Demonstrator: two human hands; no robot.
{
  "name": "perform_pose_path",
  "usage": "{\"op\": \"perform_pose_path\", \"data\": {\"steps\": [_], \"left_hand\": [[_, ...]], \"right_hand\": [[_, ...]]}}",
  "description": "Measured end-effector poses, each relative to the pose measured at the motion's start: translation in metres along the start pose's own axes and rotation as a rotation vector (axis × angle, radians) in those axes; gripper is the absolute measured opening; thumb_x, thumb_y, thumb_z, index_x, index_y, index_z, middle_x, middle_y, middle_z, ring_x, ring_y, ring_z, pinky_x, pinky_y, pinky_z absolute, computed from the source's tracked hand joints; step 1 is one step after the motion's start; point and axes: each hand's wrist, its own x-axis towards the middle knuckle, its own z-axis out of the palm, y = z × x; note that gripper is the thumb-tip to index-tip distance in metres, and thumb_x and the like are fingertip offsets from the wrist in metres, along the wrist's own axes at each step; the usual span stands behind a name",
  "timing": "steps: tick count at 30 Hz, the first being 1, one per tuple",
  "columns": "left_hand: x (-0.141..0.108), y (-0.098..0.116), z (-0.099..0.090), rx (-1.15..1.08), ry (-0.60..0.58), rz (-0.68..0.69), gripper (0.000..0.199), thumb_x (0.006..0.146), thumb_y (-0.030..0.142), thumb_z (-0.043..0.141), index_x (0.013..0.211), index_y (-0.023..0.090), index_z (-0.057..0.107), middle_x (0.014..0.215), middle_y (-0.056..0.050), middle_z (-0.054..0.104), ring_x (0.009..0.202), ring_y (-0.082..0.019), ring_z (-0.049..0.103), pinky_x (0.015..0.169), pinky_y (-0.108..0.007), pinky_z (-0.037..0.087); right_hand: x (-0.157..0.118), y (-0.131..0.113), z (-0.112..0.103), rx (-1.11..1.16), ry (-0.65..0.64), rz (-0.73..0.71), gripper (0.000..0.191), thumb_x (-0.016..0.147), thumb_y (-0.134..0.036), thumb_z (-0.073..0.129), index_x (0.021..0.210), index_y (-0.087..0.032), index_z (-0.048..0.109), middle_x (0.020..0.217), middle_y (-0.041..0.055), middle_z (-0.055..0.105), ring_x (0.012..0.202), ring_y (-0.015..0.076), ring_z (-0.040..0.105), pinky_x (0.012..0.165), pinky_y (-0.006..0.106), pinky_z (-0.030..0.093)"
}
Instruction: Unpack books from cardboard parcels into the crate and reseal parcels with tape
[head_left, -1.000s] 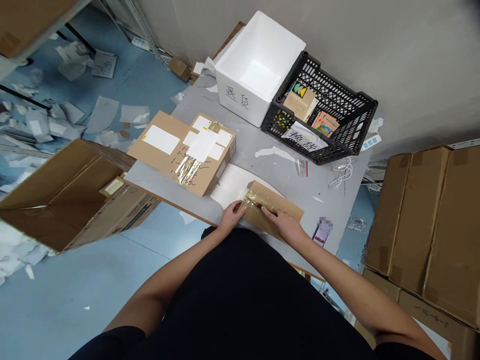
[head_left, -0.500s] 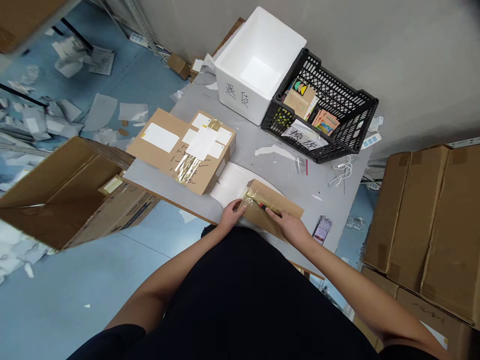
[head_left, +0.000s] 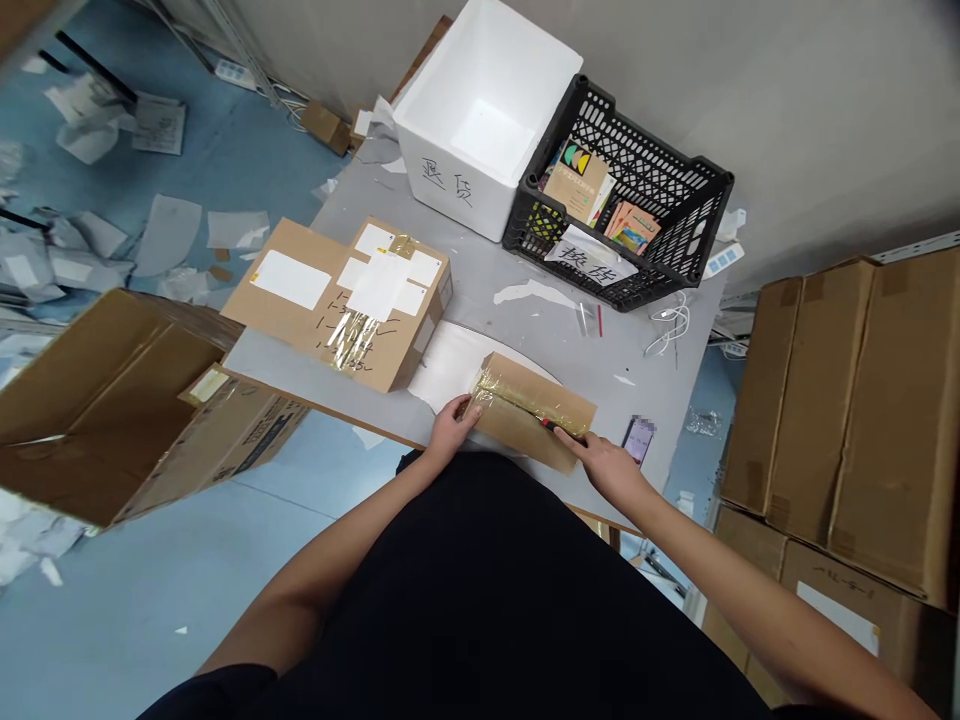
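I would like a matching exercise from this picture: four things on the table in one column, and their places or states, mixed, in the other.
Things:
1. cutter
2. small taped carton
3. black crate
4. phone

Places or states:
a. has books inside
b. lies with its lit screen facing up
c. is held in the right hand
d. is touched by the left hand at one end

Right pairs: 1-c, 2-d, 3-a, 4-b

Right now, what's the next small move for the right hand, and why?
Probably draw the cutter a little farther right along the tape: the right hand holds it low over the box, partway along, and tape shows beyond its tip. The left hand is at the box's left end, well placed to steady it.
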Motion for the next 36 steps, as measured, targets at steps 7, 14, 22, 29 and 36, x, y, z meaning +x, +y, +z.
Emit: {"op": "perform_pose_path", "data": {"steps": [7, 14, 22, 29, 36], "left_hand": [[0.0, -0.001, 0.001, 0.018, -0.001, -0.006, 0.056, 0.076, 0.052, 0.067, 0.118, 0.015, 0.062, 0.122, -0.013, 0.067, 0.114, -0.027, 0.063, 0.102, -0.042, 0.046], [-0.005, 0.014, 0.002, 0.056, -0.005, -0.013, 0.053, 0.078, 0.05, 0.065, 0.118, 0.015, 0.062, 0.118, -0.013, 0.068, 0.111, -0.027, 0.063, 0.1, -0.041, 0.048], [-0.009, 0.02, 0.001, 0.097, -0.005, -0.008, 0.052, 0.079, 0.051, 0.064, 0.116, 0.015, 0.062, 0.119, -0.012, 0.068, 0.11, -0.026, 0.063, 0.099, -0.04, 0.047], [-0.01, 0.024, -0.001, 0.162, -0.026, 0.009, 0.053, 0.082, 0.051, 0.062, 0.121, 0.015, 0.06, 0.122, -0.013, 0.067, 0.114, -0.027, 0.062, 0.101, -0.042, 0.047], [-0.004, 0.031, -0.01, 0.466, -0.011, 0.254, 0.073, 0.083, 0.049, 0.063, 0.146, 0.021, 0.038, 0.15, -0.016, 0.042, 0.136, -0.029, 0.043, 0.113, -0.046, 0.035]], "right_hand": [[-0.031, 0.02, 0.014, -0.042, -0.038, 0.029, 0.085, 0.083, 0.003, 0.04, 0.155, -0.037, 0.019, 0.096, 0.0067, 0.059, 0.074, 0.018, 0.061, 0.061, 0.025, 0.041], [-0.063, 0.046, 0.031, -0.033, -0.068, 0.095, 0.087, 0.081, 0.004, 0.04, 0.154, -0.038, 0.02, 0.093, 0.007, 0.06, 0.073, 0.018, 0.061, 0.056, 0.024, 0.038], [-0.077, 0.053, 0.039, 0.013, -0.025, 0.103, 0.085, 0.082, 0.003, 0.039, 0.153, -0.039, 0.022, 0.096, 0.0076, 0.06, 0.069, 0.017, 0.059, 0.057, 0.024, 0.037], [-0.095, 0.059, 0.055, 0.103, 0.01, 0.144, 0.085, 0.082, 0.002, 0.039, 0.154, -0.039, 0.02, 0.093, 0.0063, 0.061, 0.072, 0.0175, 0.06, 0.059, 0.023, 0.038], [-0.097, 0.044, 0.103, 1.13, 0.397, 0.492, 0.058, 0.095, -0.038, 0.041, 0.152, -0.029, 0.033, 0.098, 0.0055, 0.067, 0.065, 0.0155, 0.062, 0.056, 0.028, 0.051]]}}
